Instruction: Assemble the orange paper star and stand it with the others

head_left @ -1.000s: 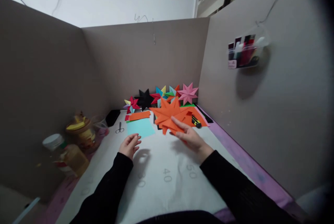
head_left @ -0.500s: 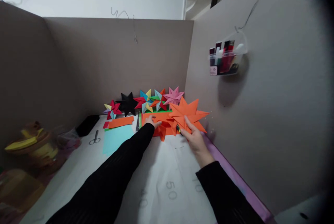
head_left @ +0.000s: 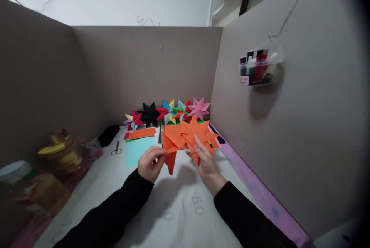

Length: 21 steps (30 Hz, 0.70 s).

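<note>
Two black sleeves (head_left: pixel 118 211) are seen closest in, stretched over a white covering (head_left: pixel 199 230) on which a grey "50" (head_left: pixel 198 205) is marked, and straight to the hands we go! By the left hand (head_left: pixel 152 163), fingers curled and nearly closed, a folded orange piece (head_left: pixel 171 161) is pinched by its near edge, one pointed flap hanging down. By the right hand (head_left: pixel 206 161), half closed, an eight-pointed look of an orange star (head_left: pixel 192 126) is gripped, thumb laid across its face, fingers tucked underneath. Both are held up over the middle of the covering, side by side; whether they touch cannot be told, as their edges overlap in view. Out to the left, a pale blue sheet (head_left: pixel 137 153) is laid flat, with scissors (head_left: pixel 116 149) left just beside it and orange strips (head_left: pixel 143 133) stacked at its far edge. Behind the held pieces, more orange paper (head_left: pixel 170 127) is partly hidden. And at the back, what a line-up: a black star (head_left: pixel 149 115) and a pink star (head_left: pixel 199 108) are propped along the grey panel (head_left: pixel 144 66), multicoloured stars (head_left: pixel 168 112) set between them. High on the right, a clear container (head_left: pixel 257 70) is hung by a wire.
</note>
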Motion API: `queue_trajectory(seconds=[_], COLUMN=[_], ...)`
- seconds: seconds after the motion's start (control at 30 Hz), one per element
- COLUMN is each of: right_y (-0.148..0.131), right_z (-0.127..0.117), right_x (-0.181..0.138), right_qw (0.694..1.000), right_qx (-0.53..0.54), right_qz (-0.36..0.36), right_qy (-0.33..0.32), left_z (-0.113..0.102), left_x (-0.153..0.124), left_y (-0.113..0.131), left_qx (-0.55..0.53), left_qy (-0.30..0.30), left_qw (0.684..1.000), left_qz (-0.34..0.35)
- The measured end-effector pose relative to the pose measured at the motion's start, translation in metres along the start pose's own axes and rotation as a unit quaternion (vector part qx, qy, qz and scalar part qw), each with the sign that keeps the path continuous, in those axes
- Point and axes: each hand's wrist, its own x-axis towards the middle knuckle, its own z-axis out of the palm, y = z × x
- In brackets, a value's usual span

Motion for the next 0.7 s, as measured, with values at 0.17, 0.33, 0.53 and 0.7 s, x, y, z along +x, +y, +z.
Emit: queue_trajectory(seconds=[0.17,0.33,0.53,0.7], right_y=[0.014,0.039,0.06,0.058], right_z=[0.067,0.102,0.109,0.102], right_x=[-0.024,-0.035,-0.037,-0.036], right_qw=[0.996,0.996,0.997,0.993], right_qx=[0.028,0.022,0.002,-0.073], right_qz=[0.046,0.033,0.002,-0.059], right_qy=[-0.064,-0.081,-0.075,-0.074], left_z=[-0.048,-0.068,-0.074,-0.07], left_x=[-0.034,-0.053,-0.059,-0.054], left_y=[0.004,-0.009,-0.012,-0.015], left_qx=[0.073,0.093,0.033,0.026], left_qy=[-0.056,-0.025,-0.016,0.068], left_qw=[0.995,0.995,0.998,0.993], left_qz=[0.032,0.013,-0.055,-0.094])
